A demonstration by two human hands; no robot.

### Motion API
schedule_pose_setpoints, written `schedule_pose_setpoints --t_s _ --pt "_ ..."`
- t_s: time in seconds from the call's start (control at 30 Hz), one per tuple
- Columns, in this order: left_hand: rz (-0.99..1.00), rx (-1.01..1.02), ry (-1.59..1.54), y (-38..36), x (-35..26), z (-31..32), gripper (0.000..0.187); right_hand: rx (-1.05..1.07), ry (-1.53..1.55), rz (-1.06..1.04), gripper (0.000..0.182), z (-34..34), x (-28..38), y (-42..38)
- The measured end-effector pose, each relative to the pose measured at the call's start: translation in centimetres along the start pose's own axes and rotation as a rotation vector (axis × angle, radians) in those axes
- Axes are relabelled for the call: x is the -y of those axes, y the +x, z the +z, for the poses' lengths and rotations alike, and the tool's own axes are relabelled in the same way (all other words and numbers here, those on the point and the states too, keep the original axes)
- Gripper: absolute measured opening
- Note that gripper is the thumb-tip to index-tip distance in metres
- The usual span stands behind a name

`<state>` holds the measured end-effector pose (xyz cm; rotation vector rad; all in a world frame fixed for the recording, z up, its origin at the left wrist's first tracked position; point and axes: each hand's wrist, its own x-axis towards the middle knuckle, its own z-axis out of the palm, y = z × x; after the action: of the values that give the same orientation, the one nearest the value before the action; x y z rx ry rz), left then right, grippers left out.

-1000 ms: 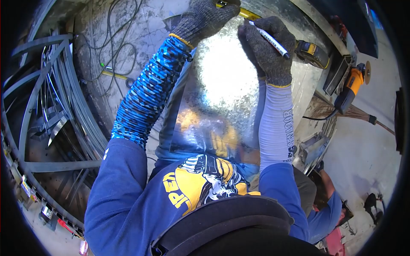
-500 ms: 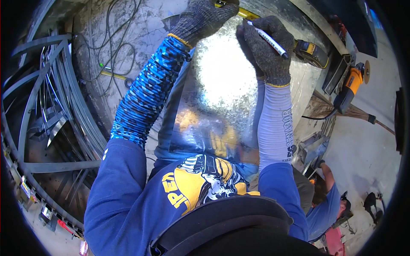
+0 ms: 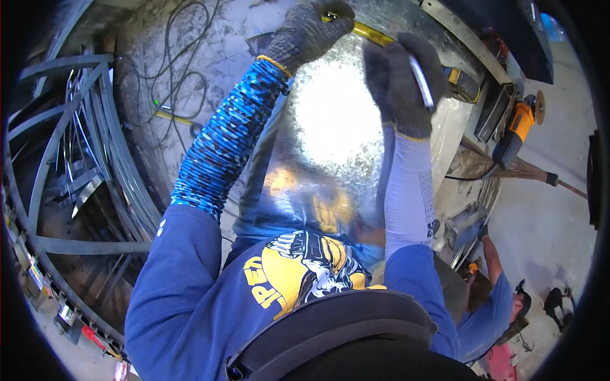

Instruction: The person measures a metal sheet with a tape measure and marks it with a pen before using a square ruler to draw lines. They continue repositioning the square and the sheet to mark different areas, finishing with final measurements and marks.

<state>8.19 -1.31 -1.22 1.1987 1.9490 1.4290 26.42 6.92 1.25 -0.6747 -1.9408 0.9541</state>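
Note:
My left hand (image 3: 310, 33), in a dark knit glove, is closed on the end of a yellow tape measure blade (image 3: 373, 34) at the top of the view. The blade runs right, passing behind my right hand (image 3: 406, 86), towards the tape measure case (image 3: 462, 85). That gloved right hand is blurred by motion and closed round a white marker pen (image 3: 421, 82). Below both hands lies a shiny galvanized metal sheet (image 3: 356, 184), with a bright glare over its upper part.
Curved metal strips (image 3: 121, 146) stand at the left. A cable (image 3: 168, 70) lies coiled beside a yellow strip (image 3: 173, 117). On the right are an orange angle grinder (image 3: 520, 126) and a broom (image 3: 530, 166). Another person (image 3: 492, 305) works at lower right.
My right hand has turned, swinging the marker pen to a steeper angle. The left hand stays on the tape blade, and the whole view has shifted slightly.

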Motion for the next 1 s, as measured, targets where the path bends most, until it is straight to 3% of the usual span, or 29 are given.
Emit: schedule_pose_setpoints --t_s 0.03,0.1,0.17,0.27,0.4,0.5,0.53,0.63,0.67,0.93,1.0 --pt "0.012 -0.010 0.011 0.2 0.4 -0.1 0.013 -0.105 0.017 -0.007 0.024 -0.5 0.8 -0.4" --pt "0.296 -0.065 0.204 0.8 2.0 -0.2 0.021 -0.209 -0.361 -0.322 0.031 -5.1 0.7 0.5" --pt "0.291 -0.055 0.293 1.2 2.6 -0.1 0.025 -0.341 -0.711 -0.641 0.040 -7.8 2.6 0.4" --pt "0.183 -0.051 0.245 1.3 2.5 0.1 0.029 -0.309 -0.620 -0.220 0.056 -14.4 -1.4 -1.9" --pt "0.075 -0.044 0.230 1.3 1.5 0.0 0.041 -0.245 -0.566 -0.036 0.072 -14.7 -2.4 -4.0" --pt "0.040 -0.061 0.300 0.6 -0.1 -0.7 0.041 -0.300 -0.477 -0.035 0.078 -12.5 -0.8 -3.4" --pt "-0.009 -0.025 0.288 0.8 0.1 -1.0 0.042 -0.265 -0.340 0.163 0.079 -11.9 0.2 -2.7" --pt "-0.001 -0.063 0.148 0.5 0.8 -1.2 0.040 -0.296 -0.139 0.188 0.080 -10.3 -0.3 -2.2" --pt "0.012 -0.084 0.119 0.4 1.1 -1.3 0.037 -0.297 -0.413 0.050 0.076 -10.3 -1.7 -1.5" --pt "0.035 -0.031 0.231 2.7 0.3 -2.7 0.026 -0.286 -0.496 0.130 0.066 -9.2 -0.7 0.9" --pt "0.057 -0.039 0.241 4.6 0.9 -2.8 0.024 -0.272 -0.497 0.057 0.063 -9.1 -2.5 2.3"
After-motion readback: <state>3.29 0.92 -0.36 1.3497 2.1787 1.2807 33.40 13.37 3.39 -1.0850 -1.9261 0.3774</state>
